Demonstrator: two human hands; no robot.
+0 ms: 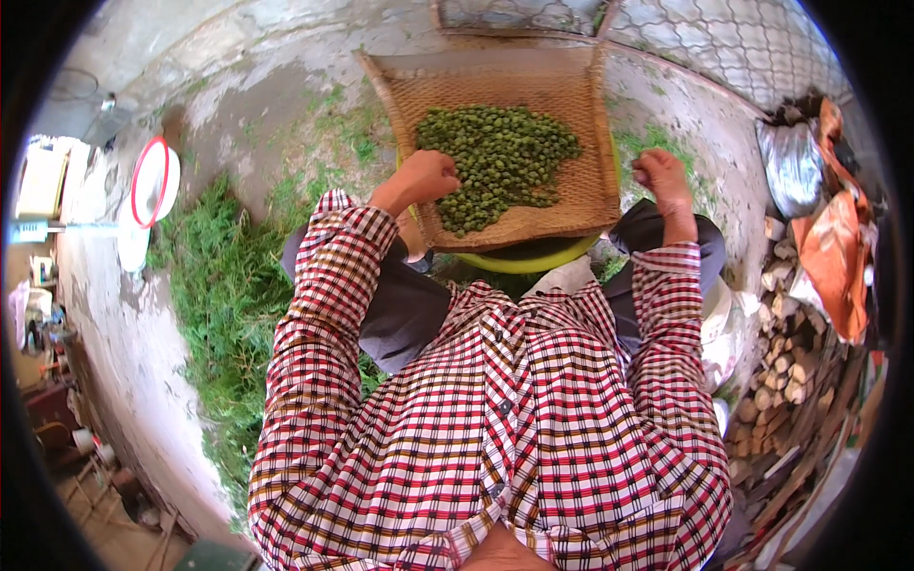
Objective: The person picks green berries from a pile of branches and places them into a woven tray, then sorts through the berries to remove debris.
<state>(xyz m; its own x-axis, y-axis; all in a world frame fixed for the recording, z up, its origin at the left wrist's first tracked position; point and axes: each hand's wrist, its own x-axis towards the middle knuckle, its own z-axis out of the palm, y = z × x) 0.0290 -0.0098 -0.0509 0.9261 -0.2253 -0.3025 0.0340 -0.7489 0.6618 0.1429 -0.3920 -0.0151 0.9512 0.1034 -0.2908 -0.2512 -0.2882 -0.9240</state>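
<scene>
A woven tray (514, 76) is supported on a yellow-green basin (533, 260), whose rim is exposed below the tray's near edge. The tray's side rims are directed away from the person, slightly leftward toward the far edge, which is seen as wider than the near one. On it a heap of small green pods (500, 157) is spread from mid-tray to the near left corner; its broad end is turned to the far side, its narrower end pointed at that corner. The hands are held well apart. The left hand (428, 177) is placed at the left rim, fingers curled beside the pods; the right hand (660, 175) is held outside the right rim, fingertips drawn in. Whether anything is pinched in either cannot be told. Cut greenery (224, 295) is piled on the left.
</scene>
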